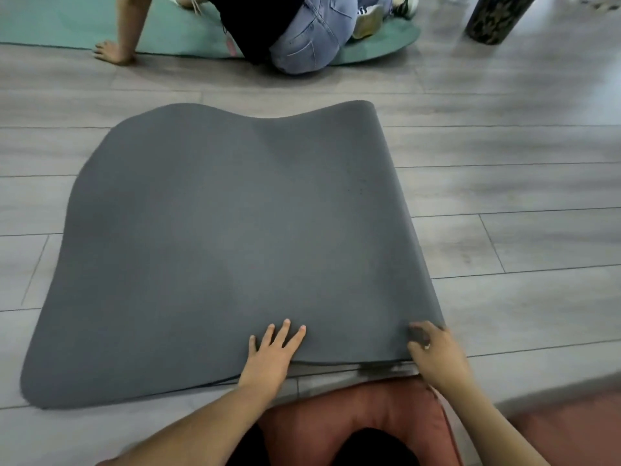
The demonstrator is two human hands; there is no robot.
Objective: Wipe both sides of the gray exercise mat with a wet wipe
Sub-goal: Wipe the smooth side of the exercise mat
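**Two hands at the near edge of the folded gray mat**

The gray exercise mat (232, 237) lies on the gray wood-plank floor (521, 203), doubled over on itself: a second layer shows along the near edge, and the far end rises in a soft wave. Its right side runs straight, while the left side bulges outward.

The left hand (274, 353) reaches forward from a bare forearm that enters at the bottom of the view. It lies palm down on the top layer just inside the near edge, fingers straight and spread, pressing flat and holding nothing.

The right hand (433, 351) comes in from the lower right with the wrist bent inward. Its fingers are curled over the near right corner of the mat, pinching the edge there. A small pale speck shows at the knuckles; whether it is a wet wipe cannot be told, as the hand is blurred.

Directly below the hands, a reddish-pink cushion (363, 412) sits on the floor, touching the mat's near edge.

Across the floor, well apart from the gray mat, another person (302, 31) in blue jeans sits on a teal mat (67, 25), one hand planted on the floor. A dark patterned cylinder (494, 18) stands at the upper right.
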